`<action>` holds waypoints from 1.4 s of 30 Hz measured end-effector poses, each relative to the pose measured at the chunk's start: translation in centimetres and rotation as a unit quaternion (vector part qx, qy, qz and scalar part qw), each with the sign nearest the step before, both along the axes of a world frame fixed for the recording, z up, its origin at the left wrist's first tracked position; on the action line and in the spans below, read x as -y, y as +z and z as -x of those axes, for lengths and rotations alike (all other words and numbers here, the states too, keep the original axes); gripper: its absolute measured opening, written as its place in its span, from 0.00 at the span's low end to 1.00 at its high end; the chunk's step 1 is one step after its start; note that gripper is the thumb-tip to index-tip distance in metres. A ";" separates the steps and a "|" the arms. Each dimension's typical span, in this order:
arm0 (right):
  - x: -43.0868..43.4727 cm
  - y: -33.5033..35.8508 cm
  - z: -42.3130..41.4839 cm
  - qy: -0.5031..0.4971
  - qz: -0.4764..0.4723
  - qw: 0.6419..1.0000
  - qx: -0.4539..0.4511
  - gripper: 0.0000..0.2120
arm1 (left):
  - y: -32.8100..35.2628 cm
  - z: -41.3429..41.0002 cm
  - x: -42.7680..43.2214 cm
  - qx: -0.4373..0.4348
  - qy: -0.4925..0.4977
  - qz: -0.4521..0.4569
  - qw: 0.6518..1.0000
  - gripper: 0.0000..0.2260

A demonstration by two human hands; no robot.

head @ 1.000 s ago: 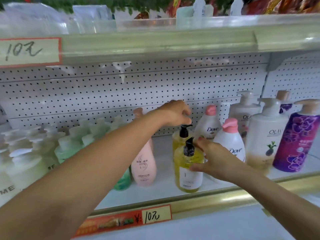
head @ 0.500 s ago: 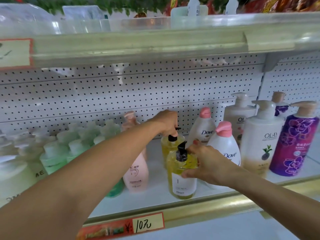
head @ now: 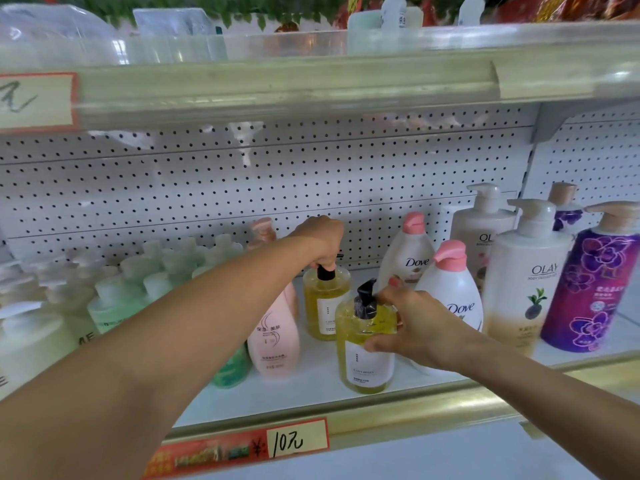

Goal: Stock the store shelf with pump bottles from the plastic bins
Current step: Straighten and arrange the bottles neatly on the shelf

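One wide store shelf (head: 311, 389) fills the view, with a white perforated back panel (head: 242, 188) behind it, and it is crowded out there! Over at three o'clock stand the big ones, a purple flowered pump bottle (head: 595, 282) and a tall white Olay bottle (head: 526, 282). Two pink-capped Dove bottles (head: 453, 292) sit just inside them. At nine o'clock there is a blurred pack of pale green bottles (head: 114, 306), and a pink lotion bottle (head: 277, 341) stands at their inner edge.

Now dead centre, the action: two yellow pump bottles, both upright on the shelf. The front yellow bottle (head: 367, 358) sits near the gold lip at six o'clock. The right hand (head: 412, 323) grips its shoulder, thumb low and one finger up by the black pump (head: 365, 299). The rear yellow bottle (head: 323, 306) stands at eleven o'clock of it. The left hand (head: 320, 240) grips it from above, fingers curled round its pump head.

Tight quarters, and here is the danger! The right hand's back is just beside the nearer of the Dove bottles, so a drift toward three o'clock could rock that one into the Olay bottle. The left forearm crosses in front of the pink lotion bottle, and a dropped elbow could topple it. Tug the front yellow bottle toward six o'clock and it may go over the lip. Lean on either pump and, if it is unlocked, it could squirt.
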State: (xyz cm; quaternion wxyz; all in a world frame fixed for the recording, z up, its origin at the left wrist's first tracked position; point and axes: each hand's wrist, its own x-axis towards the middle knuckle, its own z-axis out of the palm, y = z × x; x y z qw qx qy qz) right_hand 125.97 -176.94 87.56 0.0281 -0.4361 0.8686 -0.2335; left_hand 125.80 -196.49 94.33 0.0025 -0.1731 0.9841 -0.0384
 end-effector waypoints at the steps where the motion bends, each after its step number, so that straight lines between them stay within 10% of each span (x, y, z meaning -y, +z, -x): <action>1: 0.0 0.0 0.0 -0.001 0.000 1.000 0.001 0.25 | 0.0 0.0 0.0 -0.003 0.000 0.000 1.000 0.09; 17: -0.5 -0.8 -0.2 0.005 0.029 0.999 0.017 0.29 | 1.0 -2.1 -1.0 -0.067 -0.023 -0.066 0.995 0.04; 26: -0.1 -3.9 -0.6 0.015 0.094 0.995 -0.008 0.30 | -4.0 -13.2 -2.1 -0.106 -0.121 -0.363 0.918 0.37; 31: 2.7 -3.9 -0.2 0.029 0.083 0.996 -0.017 0.31 | -3.8 -13.2 -2.3 -0.109 -0.072 -0.362 0.923 0.50; 42: 3.8 -4.2 0.5 0.058 0.094 0.994 0.013 0.31 | -5.1 -13.7 -3.0 -0.169 -0.052 -0.366 0.914 0.33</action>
